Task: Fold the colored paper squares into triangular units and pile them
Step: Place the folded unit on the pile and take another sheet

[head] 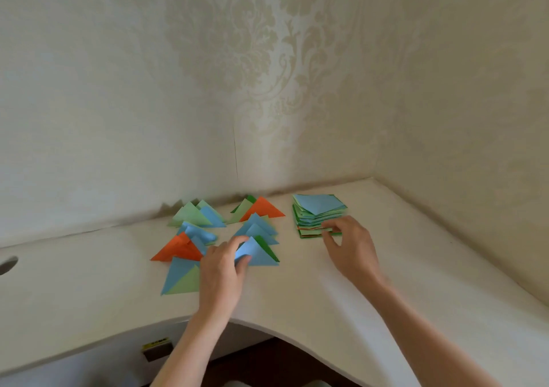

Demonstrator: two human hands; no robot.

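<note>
While both hands work at once: risk split across two spots on the desk (416, 267).
Left hand (221, 270): pinching a blue triangle (255, 253) by its near-left corner, thumb under, fingers over; set atop the front pile (261, 238) of blue and green units.
Right hand (350, 247): fingertips and thumb narrowly parted at the lower sheets of the stack (316, 215) of squares; whether already gripping a sheet, cannot tell.
Stack hazard: pulling from low down likely to drag upper sheets off, since fanned and uneven already.
Pile hazard: releasing the triangle off-centre could send it sliding off the heap onto the desk.
Neighbour hazard: left wrist just beside the orange triangle (178, 248) and the blue-green one (182, 278); a sweep back could scatter both.
Fold hazard: springy creases, so units may gape open and topple.
</note>
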